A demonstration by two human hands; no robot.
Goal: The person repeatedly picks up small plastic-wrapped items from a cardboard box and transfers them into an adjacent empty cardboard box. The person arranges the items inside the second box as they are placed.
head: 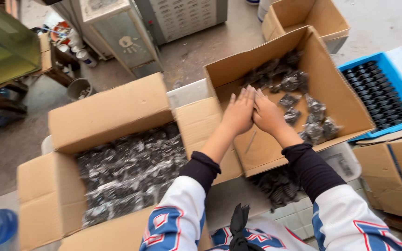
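My left hand (239, 112) and my right hand (267, 114) are pressed side by side, fingers stretched out flat, above the bottom of a tilted cardboard box (336, 88). Neither hand holds anything that I can see. Clear bags of small black parts (313, 122) lie in the box just right of my right hand, with more bags (280, 72) at its far end. A larger open cardboard box (110, 111) to the left is filled with several similar bags (131, 167). My arms wear black cuffs and white sleeves with blue and red marks.
A blue tray (398, 76) holding rows of black parts sits at the right. Another empty cardboard box (298, 18) stands behind, one more (398, 172) at the lower right. A loose pile of black parts (278, 186) lies under the tilted box. Metal cabinet (117, 32) and clutter stand at the back.
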